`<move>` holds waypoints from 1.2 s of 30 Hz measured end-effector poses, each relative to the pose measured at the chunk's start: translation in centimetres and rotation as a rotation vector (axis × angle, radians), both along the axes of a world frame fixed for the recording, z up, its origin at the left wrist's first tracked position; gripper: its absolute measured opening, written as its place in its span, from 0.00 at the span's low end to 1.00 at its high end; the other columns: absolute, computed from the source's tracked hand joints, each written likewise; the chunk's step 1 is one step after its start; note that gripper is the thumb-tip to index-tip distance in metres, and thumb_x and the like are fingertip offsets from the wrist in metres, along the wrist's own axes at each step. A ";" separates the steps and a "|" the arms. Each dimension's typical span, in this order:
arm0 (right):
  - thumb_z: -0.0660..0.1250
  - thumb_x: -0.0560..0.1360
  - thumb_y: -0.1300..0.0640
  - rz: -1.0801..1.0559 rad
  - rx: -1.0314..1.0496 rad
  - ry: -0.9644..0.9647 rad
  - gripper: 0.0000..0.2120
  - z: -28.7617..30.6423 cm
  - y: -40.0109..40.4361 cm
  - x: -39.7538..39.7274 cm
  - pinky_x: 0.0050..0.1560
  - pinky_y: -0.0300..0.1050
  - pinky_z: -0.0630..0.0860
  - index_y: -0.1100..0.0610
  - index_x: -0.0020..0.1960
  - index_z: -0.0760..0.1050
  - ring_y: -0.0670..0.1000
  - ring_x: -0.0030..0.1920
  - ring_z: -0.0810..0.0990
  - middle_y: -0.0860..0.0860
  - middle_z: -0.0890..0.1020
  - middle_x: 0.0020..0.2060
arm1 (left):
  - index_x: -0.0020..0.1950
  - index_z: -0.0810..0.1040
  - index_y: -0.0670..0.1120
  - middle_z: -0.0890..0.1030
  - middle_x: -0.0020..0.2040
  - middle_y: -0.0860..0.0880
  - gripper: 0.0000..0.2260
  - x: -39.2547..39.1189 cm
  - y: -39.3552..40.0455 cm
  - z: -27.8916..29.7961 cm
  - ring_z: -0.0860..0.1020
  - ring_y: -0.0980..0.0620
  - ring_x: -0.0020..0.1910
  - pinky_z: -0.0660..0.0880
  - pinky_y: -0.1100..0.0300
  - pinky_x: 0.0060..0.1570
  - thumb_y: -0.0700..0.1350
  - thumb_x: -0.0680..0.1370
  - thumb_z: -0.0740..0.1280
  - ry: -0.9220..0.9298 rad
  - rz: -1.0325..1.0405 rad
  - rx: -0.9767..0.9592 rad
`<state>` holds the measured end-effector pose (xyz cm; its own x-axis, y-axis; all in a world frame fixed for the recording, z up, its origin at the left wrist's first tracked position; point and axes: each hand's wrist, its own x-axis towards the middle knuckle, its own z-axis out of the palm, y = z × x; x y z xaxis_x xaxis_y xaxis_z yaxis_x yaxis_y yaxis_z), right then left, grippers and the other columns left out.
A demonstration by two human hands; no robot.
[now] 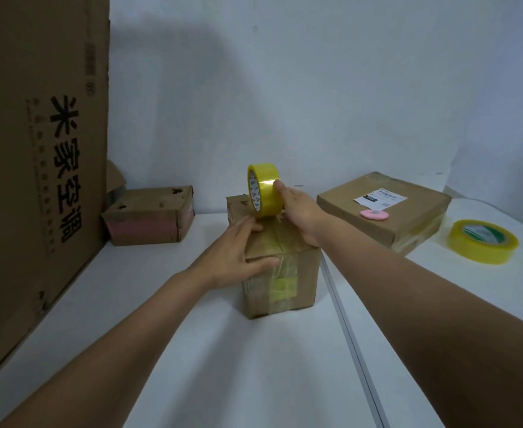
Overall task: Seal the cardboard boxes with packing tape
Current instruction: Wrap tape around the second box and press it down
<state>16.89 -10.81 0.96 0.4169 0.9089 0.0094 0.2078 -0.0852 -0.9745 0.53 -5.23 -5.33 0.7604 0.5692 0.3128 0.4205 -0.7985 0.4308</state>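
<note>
Head view, items on white worktop:

Small cardboard box is standing at centre, flaps closed, with yellowish tape strips already running over its top and down its near face.

Left hand is lying flat on the box's near top edge, fingers straight and spread, thumb reaching down over the front face and pressing the tape there.

Right hand is gripping a yellow tape roll, fingers curled round its outer rim; the roll is standing on edge at the far end of the box top, with tape running from it down onto the lid.

Second tape roll, yellow with a green-printed core, is lying flat at the right, near a flat cardboard box.

Flat cardboard box is bearing a white shipping label and a pink round object on its top.

Low brown box with a pinkish side is sitting at the left rear.

Tall carton with black printed characters is leaning at the far left.
</note>
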 end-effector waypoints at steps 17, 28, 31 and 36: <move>0.62 0.79 0.44 -0.227 0.073 -0.028 0.23 1.9 -7.5 -2.9 0.40 0.42 0.74 0.59 0.33 0.72 0.54 0.36 0.77 0.52 0.78 0.26 | 0.67 0.69 0.52 0.73 0.62 0.53 0.33 0.9 0.9 0.4 0.73 0.53 0.59 0.68 0.59 0.50 0.68 0.69 0.70 0.034 0.095 0.023; 0.58 0.80 0.43 -0.264 -0.058 0.073 0.20 -4.0 -10.4 -3.9 0.35 0.42 0.72 0.56 0.41 0.78 0.46 0.31 0.79 0.46 0.80 0.22 | 0.69 0.67 0.49 0.72 0.67 0.49 0.33 1.7 1.6 0.2 0.72 0.50 0.64 0.70 0.55 0.60 0.65 0.71 0.69 0.062 0.124 0.053; 0.58 0.80 0.43 -0.276 -0.071 0.078 0.20 -4.1 -10.3 -4.2 0.34 0.42 0.71 0.55 0.40 0.77 0.45 0.28 0.79 0.47 0.80 0.22 | 0.70 0.67 0.48 0.71 0.68 0.48 0.34 1.8 1.6 0.2 0.71 0.49 0.65 0.70 0.53 0.63 0.65 0.71 0.70 0.056 0.120 0.053; 0.58 0.81 0.46 -0.285 -0.075 0.065 0.19 -5.1 -10.7 -4.6 0.22 0.35 0.69 0.59 0.43 0.75 0.38 0.18 0.74 0.50 0.79 0.28 | 0.71 0.66 0.48 0.71 0.69 0.51 0.38 1.7 1.3 0.2 0.70 0.51 0.67 0.69 0.54 0.64 0.69 0.69 0.69 0.050 0.117 0.027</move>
